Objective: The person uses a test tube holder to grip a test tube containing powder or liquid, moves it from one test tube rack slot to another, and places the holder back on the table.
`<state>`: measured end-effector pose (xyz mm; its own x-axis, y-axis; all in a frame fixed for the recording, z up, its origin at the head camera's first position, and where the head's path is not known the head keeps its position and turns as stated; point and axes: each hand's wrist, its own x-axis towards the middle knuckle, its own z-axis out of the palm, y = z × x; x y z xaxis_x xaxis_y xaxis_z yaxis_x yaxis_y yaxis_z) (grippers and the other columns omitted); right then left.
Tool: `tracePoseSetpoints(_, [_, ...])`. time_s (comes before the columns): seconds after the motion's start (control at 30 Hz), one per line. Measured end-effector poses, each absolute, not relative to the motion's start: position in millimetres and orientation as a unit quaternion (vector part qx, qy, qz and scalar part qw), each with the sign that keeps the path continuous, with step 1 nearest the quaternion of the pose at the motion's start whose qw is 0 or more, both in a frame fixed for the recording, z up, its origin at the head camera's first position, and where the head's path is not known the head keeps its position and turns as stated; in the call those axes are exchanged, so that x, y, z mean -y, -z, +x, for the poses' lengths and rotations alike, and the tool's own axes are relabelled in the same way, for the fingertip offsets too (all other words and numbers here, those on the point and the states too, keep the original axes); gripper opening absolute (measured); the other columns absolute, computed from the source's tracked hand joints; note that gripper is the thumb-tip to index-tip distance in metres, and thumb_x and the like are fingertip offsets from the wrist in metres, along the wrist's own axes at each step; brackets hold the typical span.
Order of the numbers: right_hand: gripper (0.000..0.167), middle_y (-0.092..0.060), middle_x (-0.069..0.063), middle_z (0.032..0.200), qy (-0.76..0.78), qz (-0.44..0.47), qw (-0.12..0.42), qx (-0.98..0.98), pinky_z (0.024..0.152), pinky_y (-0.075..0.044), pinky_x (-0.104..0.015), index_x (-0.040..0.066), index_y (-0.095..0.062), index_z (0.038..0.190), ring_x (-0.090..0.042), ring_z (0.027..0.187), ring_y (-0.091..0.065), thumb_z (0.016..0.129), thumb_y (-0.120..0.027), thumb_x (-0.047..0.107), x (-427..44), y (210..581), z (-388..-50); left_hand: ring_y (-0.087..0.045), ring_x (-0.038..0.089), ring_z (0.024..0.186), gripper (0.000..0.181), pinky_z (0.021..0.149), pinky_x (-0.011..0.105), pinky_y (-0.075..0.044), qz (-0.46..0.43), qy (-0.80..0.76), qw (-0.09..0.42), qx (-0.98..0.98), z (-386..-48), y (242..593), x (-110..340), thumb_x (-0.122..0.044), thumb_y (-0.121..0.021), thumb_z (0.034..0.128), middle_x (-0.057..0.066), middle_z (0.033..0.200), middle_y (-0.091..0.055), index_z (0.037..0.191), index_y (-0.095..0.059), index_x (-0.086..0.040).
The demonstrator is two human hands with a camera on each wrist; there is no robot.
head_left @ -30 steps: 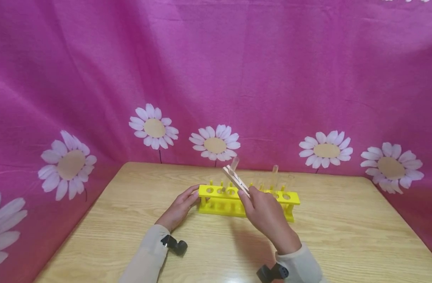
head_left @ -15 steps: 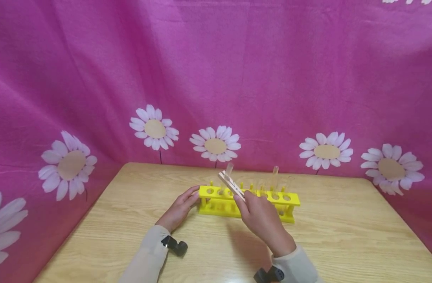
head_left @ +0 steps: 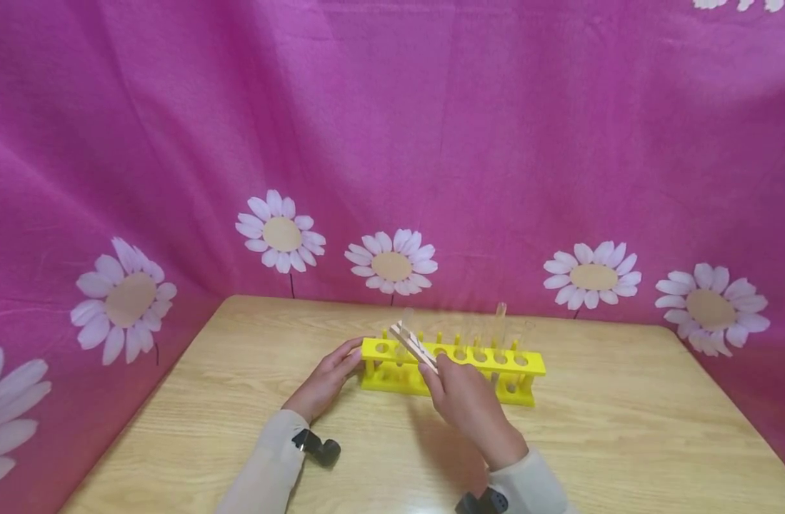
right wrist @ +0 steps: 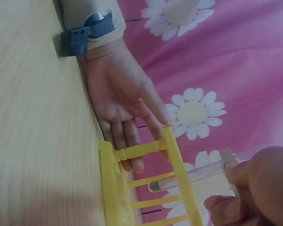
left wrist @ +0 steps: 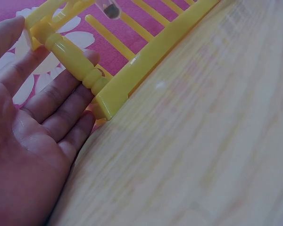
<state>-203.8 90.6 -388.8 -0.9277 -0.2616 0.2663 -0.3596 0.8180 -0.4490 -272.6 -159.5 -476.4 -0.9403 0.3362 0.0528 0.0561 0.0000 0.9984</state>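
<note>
My left hand (head_left: 326, 382) touches the left end of a yellow test tube rack (head_left: 392, 384); in the left wrist view its extended fingers lie along the end post (left wrist: 70, 56). A wooden clamp (head_left: 413, 345) is gripped by my right hand (head_left: 476, 407) above the rack's left part. Clamped in it is a clear test tube (head_left: 407, 315), slightly tilted. The right wrist view has this tube (right wrist: 198, 174) passing through the top plate (right wrist: 181, 174), with something dark at its rounded bottom, above the rack's base (right wrist: 108, 188).
Other clear tubes, one taller tube (head_left: 499, 321) among them, stand in the rack's right part. Yellow pegs rise along its back edge. Around the rack is a wooden table (head_left: 623, 428), with a pink flowered cloth (head_left: 495, 143) behind and at the sides.
My right hand has moved left and slightly down with the clamp and tube, and the tube has gone down into a hole near the rack's left end. My left hand stays where it was.
</note>
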Motion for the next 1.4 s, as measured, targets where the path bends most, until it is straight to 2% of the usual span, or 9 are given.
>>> tracePoseSetpoints(0.17, [0.029,-0.038,0.002,0.055,-0.253,0.163,0.101,0.948,0.040,-0.030,-0.024,0.012,-0.048,0.077,-0.011,0.046,-0.033,0.099,-0.055,0.028,-90,393,-205,-0.044,0.026,0.131,0.052,0.115,0.047,-0.025,0.140,-0.687,0.099,-0.706,-274,477,160,-0.048,-0.050,0.0977,0.005,0.145,-0.045,0.143,-0.046,-0.023])
tracePoseSetpoints(0.4, [0.029,-0.039,0.002,0.056,-0.262,0.157,0.081,0.949,0.039,-0.031,-0.023,0.012,-0.049,0.077,-0.010,0.046,-0.034,0.099,-0.054,0.029,-87,398,-207,-0.047,0.027,0.128,0.053,0.114,0.049,-0.025,0.137,-0.678,0.098,-0.715,-274,478,161,-0.047,-0.048,0.0987,0.007,0.144,-0.045,0.145,-0.044,-0.020])
tracePoseSetpoints(0.57, [0.030,-0.038,0.003,0.055,-0.259,0.165,0.088,0.948,0.040,-0.029,-0.022,0.012,-0.049,0.074,-0.009,0.045,-0.033,0.099,-0.055,0.028,-85,401,-208,-0.047,0.027,0.127,0.051,0.114,0.049,-0.026,0.141,-0.679,0.089,-0.715,-272,477,162,-0.044,-0.047,0.1000,0.009,0.144,-0.045,0.144,-0.044,-0.019])
tracePoseSetpoints(0.8, [0.031,-0.039,0.002,0.056,-0.263,0.158,0.082,0.948,0.040,-0.031,-0.024,0.012,-0.050,0.073,-0.011,0.047,-0.034,0.099,-0.055,0.028,-82,404,-209,-0.047,0.026,0.128,0.051,0.114,0.048,-0.027,0.127,-0.672,0.089,-0.724,-271,476,164,-0.049,-0.048,0.0981,0.005,0.144,-0.046,0.143,-0.046,-0.025])
tracePoseSetpoints(1.0, [0.032,-0.040,0.001,0.056,-0.256,0.149,0.078,0.952,0.041,-0.031,-0.025,0.013,-0.049,0.071,-0.012,0.047,-0.035,0.099,-0.055,0.028,-84,408,-208,-0.046,0.028,0.129,0.051,0.114,0.048,-0.025,0.143,-0.679,0.098,-0.713,-270,480,162,-0.046,-0.047,0.0996,0.009,0.145,-0.045,0.144,-0.044,-0.021])
tracePoseSetpoints(1.17, [0.033,-0.040,0.002,0.056,-0.256,0.150,0.080,0.952,0.041,-0.031,-0.026,0.014,-0.048,0.070,-0.012,0.046,-0.035,0.099,-0.055,0.029,-85,410,-208,-0.045,0.025,0.130,0.050,0.114,0.047,-0.026,0.133,-0.671,0.098,-0.723,-269,479,161,-0.050,-0.048,0.0975,0.003,0.145,-0.045,0.142,-0.046,-0.027])
tracePoseSetpoints(1.4, [0.032,-0.042,0.001,0.056,-0.268,0.147,0.066,0.950,0.040,-0.032,-0.026,0.013,-0.049,0.073,-0.012,0.046,-0.036,0.099,-0.054,0.029,-84,411,-209,-0.045,0.026,0.130,0.050,0.114,0.051,-0.024,0.132,-0.668,0.094,-0.727,-271,479,162,-0.051,-0.048,0.0973,0.003,0.144,-0.047,0.142,-0.047,-0.029])
